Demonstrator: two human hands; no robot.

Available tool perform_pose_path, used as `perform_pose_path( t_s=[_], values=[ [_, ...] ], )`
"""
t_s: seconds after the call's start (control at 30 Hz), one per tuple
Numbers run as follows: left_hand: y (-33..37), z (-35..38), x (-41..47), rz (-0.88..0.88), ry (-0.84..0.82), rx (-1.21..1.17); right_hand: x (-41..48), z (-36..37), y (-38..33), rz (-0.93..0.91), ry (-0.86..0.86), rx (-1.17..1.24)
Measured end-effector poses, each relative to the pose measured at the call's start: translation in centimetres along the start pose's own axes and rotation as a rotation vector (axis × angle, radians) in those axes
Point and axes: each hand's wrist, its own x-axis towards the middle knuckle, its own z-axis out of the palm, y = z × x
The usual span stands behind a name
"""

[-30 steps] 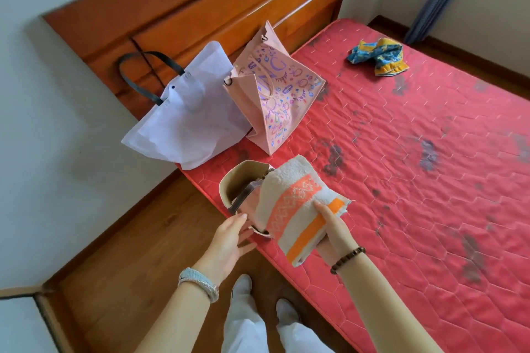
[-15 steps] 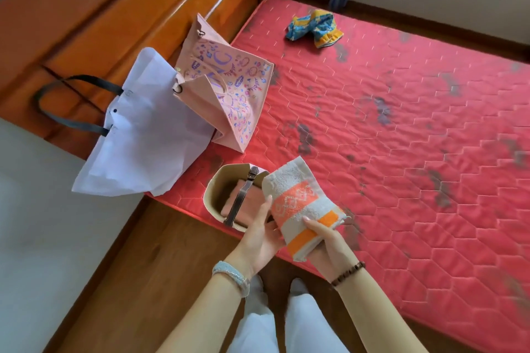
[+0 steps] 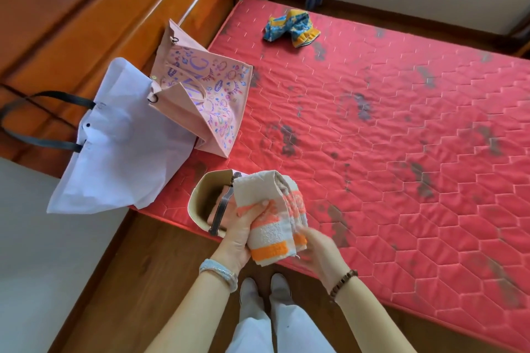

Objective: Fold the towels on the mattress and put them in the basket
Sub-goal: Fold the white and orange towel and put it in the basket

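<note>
Head view is showing the left hand (image 3: 238,235) gripping the folded cream terry towel with orange bands (image 3: 266,192), thumb curled over it, just right of the round beige basket with a dark strap (image 3: 200,189). The blurred right hand (image 3: 318,243) is at the towel's lower edge, and whether it is holding cannot be told. Pinching the layers together while tipping the towel left into the basket, clear of the strap, is probably the way to stop the fold springing open.

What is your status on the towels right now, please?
Left hand grips folded towel; right hand at its edge, blurred. Towel at basket, not yet in. Blue-yellow cloth lies on mattress.
</note>
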Motion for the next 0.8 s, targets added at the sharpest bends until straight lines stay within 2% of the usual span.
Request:
perform_pose_path(
  t_s=[0.1,0.17,0.27,0.33,0.47,0.6,0.73,0.8],
  values=[
    [0.6,-0.2,-0.1,-0.048,-0.066,0.018,1.2,-1.3,-2.0,-0.206,0.187,-0.104],
    [0.7,-0.2,-0.6,-0.109,-0.127,0.023,2.2,-1.7,-3.2,-0.201,0.074,-0.16],
    [0.4,-0.4,-0.7,-0.179,-0.135,0.136,2.8,-1.4,-4.2,-0.046,-0.226,-0.144],
    [0.1,-0.1,-0.6,-0.162,-0.123,0.242,2.7,-1.1,-4.6,-0.123,-0.28,-0.186],
    [-0.5,0.3,-0.4,-0.082,-0.034,0.344,2.1,-0.3,-4.3,-0.302,-0.22,-0.313],
    [-1.2,0.4,-0.4,-0.037,-0.018,0.406,2.6,0.5,-3.4,-0.349,0.001,-0.306],
    [-1.7,0.2,-0.4,-0.043,-0.049,0.374,3.3,-0.1,-3.1,-0.26,0.032,-0.094],
    [-1.9,-0.4,-0.5,-0.069,-0.079,0.308,3.7,-0.3,-3.1,-0.178,0.037,0.086]
  ],
)
